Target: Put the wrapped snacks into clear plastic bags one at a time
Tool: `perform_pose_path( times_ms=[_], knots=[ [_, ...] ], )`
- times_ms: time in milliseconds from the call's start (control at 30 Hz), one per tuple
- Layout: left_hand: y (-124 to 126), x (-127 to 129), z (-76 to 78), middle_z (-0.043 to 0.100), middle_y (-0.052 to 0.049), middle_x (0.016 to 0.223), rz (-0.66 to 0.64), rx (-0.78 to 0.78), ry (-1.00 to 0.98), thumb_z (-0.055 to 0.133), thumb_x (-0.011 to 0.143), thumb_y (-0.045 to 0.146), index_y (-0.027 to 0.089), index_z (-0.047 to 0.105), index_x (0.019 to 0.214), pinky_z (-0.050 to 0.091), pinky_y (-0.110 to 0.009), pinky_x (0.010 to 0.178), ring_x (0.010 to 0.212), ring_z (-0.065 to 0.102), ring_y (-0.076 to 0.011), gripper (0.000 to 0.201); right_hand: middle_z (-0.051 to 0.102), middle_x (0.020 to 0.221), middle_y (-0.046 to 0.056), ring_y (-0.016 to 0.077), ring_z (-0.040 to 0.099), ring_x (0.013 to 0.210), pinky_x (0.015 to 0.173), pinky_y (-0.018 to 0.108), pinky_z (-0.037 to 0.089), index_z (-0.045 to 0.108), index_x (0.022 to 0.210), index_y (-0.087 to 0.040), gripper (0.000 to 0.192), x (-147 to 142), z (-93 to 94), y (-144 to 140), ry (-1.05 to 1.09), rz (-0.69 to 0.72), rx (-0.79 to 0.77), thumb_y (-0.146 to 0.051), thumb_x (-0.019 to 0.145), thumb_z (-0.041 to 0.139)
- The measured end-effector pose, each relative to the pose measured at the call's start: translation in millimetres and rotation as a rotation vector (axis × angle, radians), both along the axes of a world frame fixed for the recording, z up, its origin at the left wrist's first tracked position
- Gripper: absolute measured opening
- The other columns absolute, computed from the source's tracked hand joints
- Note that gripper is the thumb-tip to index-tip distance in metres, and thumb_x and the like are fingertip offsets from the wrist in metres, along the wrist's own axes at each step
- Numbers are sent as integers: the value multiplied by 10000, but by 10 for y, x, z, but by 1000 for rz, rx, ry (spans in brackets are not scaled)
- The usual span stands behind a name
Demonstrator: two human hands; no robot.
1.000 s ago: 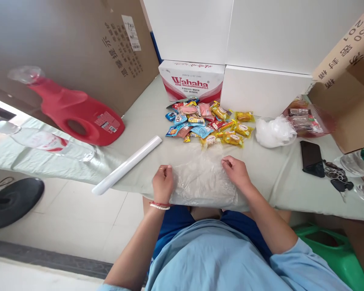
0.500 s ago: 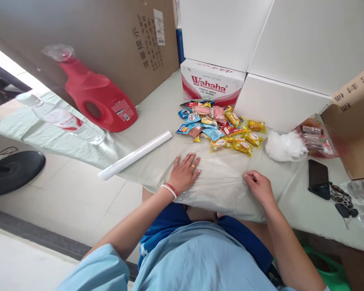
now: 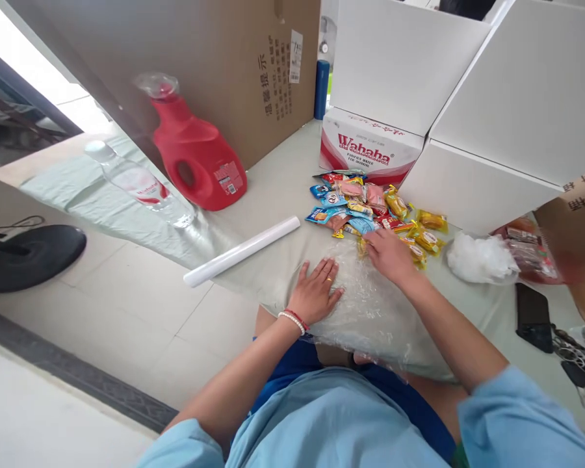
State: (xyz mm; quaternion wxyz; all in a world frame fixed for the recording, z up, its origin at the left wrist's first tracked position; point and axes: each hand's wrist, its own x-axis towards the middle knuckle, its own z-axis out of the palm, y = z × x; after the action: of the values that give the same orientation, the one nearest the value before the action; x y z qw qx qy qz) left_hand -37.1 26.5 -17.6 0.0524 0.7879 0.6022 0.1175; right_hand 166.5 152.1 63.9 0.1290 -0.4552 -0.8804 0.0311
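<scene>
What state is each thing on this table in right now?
Clear plastic bag: flat, pressed by left hand.
Right hand: on the pile of wrapped snacks.
Red detergent jug: upright, capped.
Clear water bottle: lying down.
White roll: rolled up.

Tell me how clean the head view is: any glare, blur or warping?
Head view: window area top left blown out; straight edges of the cardboard box lean, wide-angle warp; clear plastic bag shows soft sheen; snack packets sharp; right hand slightly soft.
</scene>
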Motion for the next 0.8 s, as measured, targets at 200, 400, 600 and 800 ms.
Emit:
perform_pose_path(
  times_ms=[200, 400, 600, 800],
  knots=[
    [-21, -17, 14, 363, -89, 1674, -5, 4, 1, 281, 1068, 533, 198, 362, 1603, 222, -602, 1265, 1555, 332, -260, 636, 657, 1267, 147, 288, 566, 1164, 834, 354, 497, 709, 1167, -180, 287, -850, -112, 577, -137, 128, 1, -183, 1026, 458],
    [-22, -24, -7, 364, -93, 1673, -13, 16, -47, 304, 1067, 525, 209, 366, 1601, 208, -598, 1271, 1560, 323, -260, 624, 714, 994, 79, 229, 665, 929, 832, 358, 534, 729, 1004, -199, 179, -270, 96, 294, 487, 10, 41, -271, 989, 566],
    [-25, -30, 3, 384, -89, 1666, -6, 28, -55, 311, 1071, 483, 207, 379, 1596, 216, -593, 1270, 1557, 329, -257, 596, 718, 1095, 83, 217, 685, 1000, 849, 356, 561, 726, 1092, -261, 187, 533, 14, -811, 414, 137, 123, -214, 995, 574],
    [-11, -26, 44, 375, -84, 1666, -13, 12, -60, 252, 1089, 388, 207, 407, 1585, 199, -584, 1273, 1555, 336, -244, 550, 733, 1100, 82, 216, 667, 941, 862, 413, 550, 717, 1155, -268, 245, 825, -87, -1157, 234, 302, -296, -239, 1019, 515]
  ],
)
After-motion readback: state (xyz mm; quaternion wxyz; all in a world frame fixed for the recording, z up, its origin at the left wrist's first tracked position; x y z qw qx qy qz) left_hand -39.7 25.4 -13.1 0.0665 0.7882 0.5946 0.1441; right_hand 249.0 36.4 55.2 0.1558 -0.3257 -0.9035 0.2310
